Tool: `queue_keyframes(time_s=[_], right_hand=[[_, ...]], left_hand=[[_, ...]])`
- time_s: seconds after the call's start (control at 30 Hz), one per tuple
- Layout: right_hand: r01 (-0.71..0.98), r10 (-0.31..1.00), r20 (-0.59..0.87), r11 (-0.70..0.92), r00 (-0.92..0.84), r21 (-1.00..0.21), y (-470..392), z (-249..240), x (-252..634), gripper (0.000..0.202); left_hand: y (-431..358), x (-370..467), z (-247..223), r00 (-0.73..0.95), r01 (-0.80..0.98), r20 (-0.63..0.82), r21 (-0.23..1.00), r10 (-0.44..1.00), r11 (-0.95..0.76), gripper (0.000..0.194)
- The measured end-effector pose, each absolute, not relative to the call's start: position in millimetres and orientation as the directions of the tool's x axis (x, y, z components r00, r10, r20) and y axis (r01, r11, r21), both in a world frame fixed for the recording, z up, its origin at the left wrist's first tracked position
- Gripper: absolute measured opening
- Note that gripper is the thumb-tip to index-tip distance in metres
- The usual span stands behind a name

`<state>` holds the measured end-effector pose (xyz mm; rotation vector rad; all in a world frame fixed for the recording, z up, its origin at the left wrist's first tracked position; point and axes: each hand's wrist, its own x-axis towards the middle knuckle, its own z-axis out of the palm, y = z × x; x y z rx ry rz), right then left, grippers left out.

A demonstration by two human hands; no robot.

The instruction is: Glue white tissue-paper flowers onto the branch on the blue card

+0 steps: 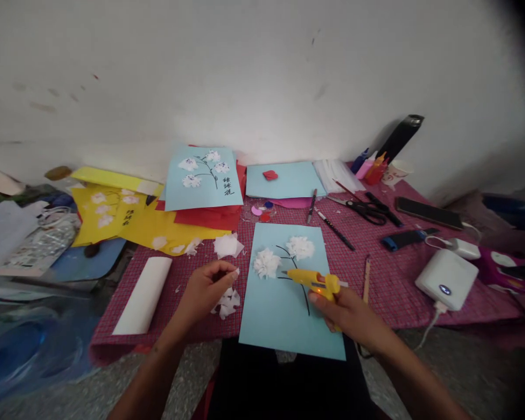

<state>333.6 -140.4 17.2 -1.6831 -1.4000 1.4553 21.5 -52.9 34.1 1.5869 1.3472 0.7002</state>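
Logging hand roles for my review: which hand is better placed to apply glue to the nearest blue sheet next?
Right, probably: the right hand holds the yellow glue gun over that blue sheet, its nozzle near the black stem lines. The left hand is beside the sheet, apparently pinching a white paper piece.

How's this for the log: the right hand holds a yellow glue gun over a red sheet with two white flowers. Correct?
The sheet is light blue, not red, as the head view shows; the right hand does hold the yellow glue gun over it.
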Motion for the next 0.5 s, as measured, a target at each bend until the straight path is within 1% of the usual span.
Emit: queue_keyframes(time_s=[0.07,0.17,0.3,0.4,0.5], right_hand=[[0.410,0.909,-0.399,-0.322,-0.117,-0.853,-133,16,331,0.041],[0.428,0.919,-0.373,-0.289,-0.126,-0.856,-125,15,328,0.037],[0.480,0.938,-0.324,-0.230,-0.122,-0.847,-120,20,326,0.033],[0.505,0.942,-0.305,-0.198,-0.138,-0.840,-118,25,325,0.032],[0.492,0.943,-0.292,-0.181,-0.159,-0.852,-116,28,325,0.032]], left_hand=[[-56,25,37,0.230,0.400,-0.165,0.915,0.959,0.061,0.024],[-61,31,38,0.247,0.326,-0.199,0.939,0.948,0.112,0.023],[-66,45,32,0.277,0.104,-0.218,0.975,0.936,0.197,0.017],[-70,55,26,0.273,-0.068,-0.257,0.956,0.927,0.286,0.015],[-75,62,23,0.273,-0.161,-0.311,0.918,0.910,0.362,0.020]])
